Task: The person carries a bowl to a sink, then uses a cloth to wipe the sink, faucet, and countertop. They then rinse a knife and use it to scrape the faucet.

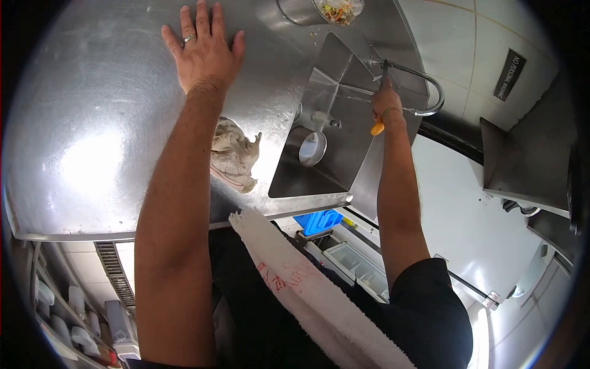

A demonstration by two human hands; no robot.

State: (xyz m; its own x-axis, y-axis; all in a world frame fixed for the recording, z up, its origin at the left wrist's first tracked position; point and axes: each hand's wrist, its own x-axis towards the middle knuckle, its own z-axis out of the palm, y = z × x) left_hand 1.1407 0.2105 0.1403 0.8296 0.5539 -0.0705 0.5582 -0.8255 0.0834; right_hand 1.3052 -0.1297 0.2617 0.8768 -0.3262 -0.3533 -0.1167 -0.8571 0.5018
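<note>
My left hand (206, 55) lies flat on the steel counter (117, 86), fingers spread, with a ring on one finger. Over the far right side of the sink (279, 178), my right hand (386, 101) is closed around a yellow-handled tool (377, 128). The handle's end sticks out below my fist, and a dark narrow part shows above it, overlapping the base of the curved tap (439, 92). Inside the sink are a round metal container (312, 149) and a small clear bottle (321, 119). A crumpled beige cloth (235, 157) rests on the counter beside my left forearm.
A metal container with a bag of vegetable scraps (341, 11) stands behind the sink. A white towel (295, 277) hangs across my body. Below the counter are a blue bin (318, 221) and shelves of containers. A steel wall shelf (528, 160) juts out at right.
</note>
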